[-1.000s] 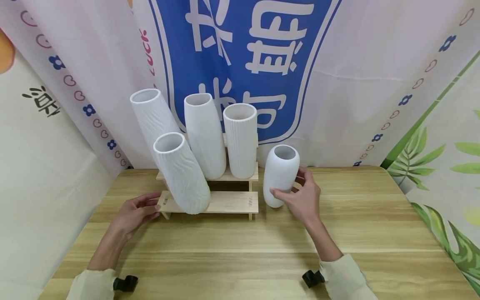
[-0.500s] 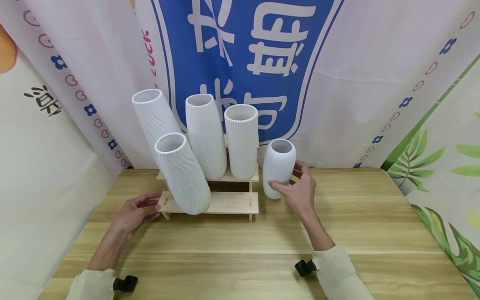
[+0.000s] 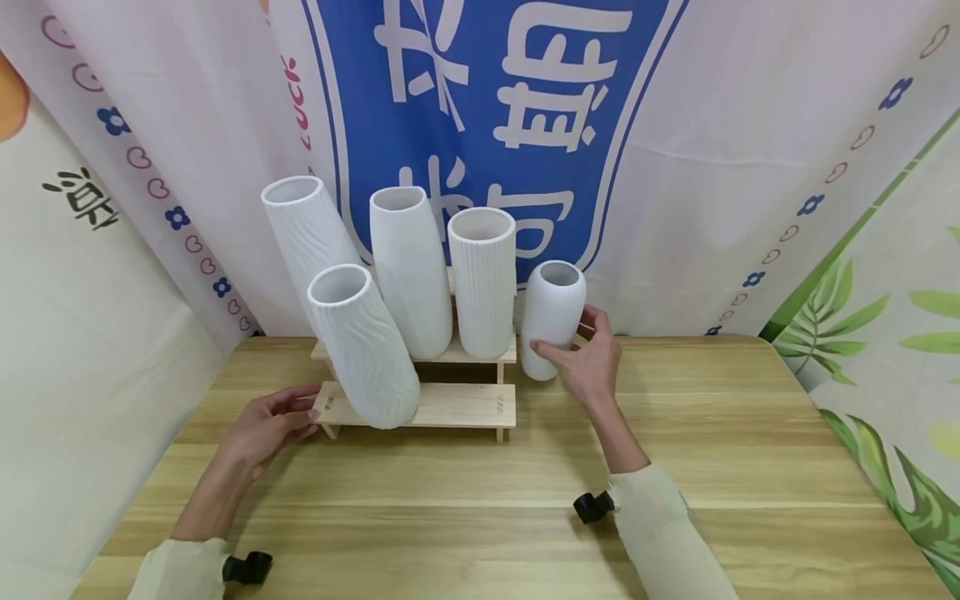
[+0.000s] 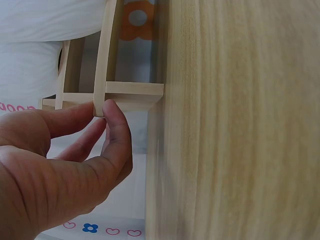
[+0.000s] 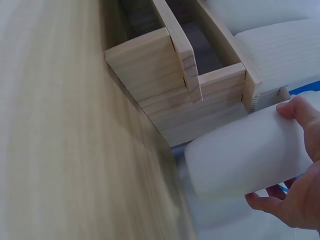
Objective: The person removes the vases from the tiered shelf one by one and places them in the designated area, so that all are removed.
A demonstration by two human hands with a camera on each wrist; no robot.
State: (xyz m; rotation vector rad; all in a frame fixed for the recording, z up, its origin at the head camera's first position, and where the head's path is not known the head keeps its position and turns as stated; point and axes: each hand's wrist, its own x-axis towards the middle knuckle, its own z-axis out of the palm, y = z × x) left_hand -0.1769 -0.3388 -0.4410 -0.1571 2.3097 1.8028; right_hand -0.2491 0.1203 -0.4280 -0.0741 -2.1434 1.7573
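Observation:
My right hand [image 3: 594, 362] grips a smooth white vase [image 3: 555, 312] just beyond the right end of a stepped wooden stand [image 3: 465, 405]. In the right wrist view the vase [image 5: 245, 155] lies between thumb and fingers, its base close to the stand's end panel [image 5: 165, 95]. My left hand [image 3: 266, 429] pinches the left end of the stand's low front shelf; the left wrist view has thumb and fingertips on either side of that board [image 4: 102, 65]. A wavy-textured vase [image 3: 367, 354] leans to the left in this view on the front shelf.
On the step behind stand a smooth tall vase [image 3: 411, 275] and a ribbed vase [image 3: 482, 292]. Another wavy vase [image 3: 309, 221] is at the back left, partly hidden. A printed curtain [image 3: 675, 208] hangs behind the wood-grain table [image 3: 480, 517].
My right hand has carried the smooth vase away from me and slightly left, alongside the stand. My left hand and the vases on the stand have stayed in place.

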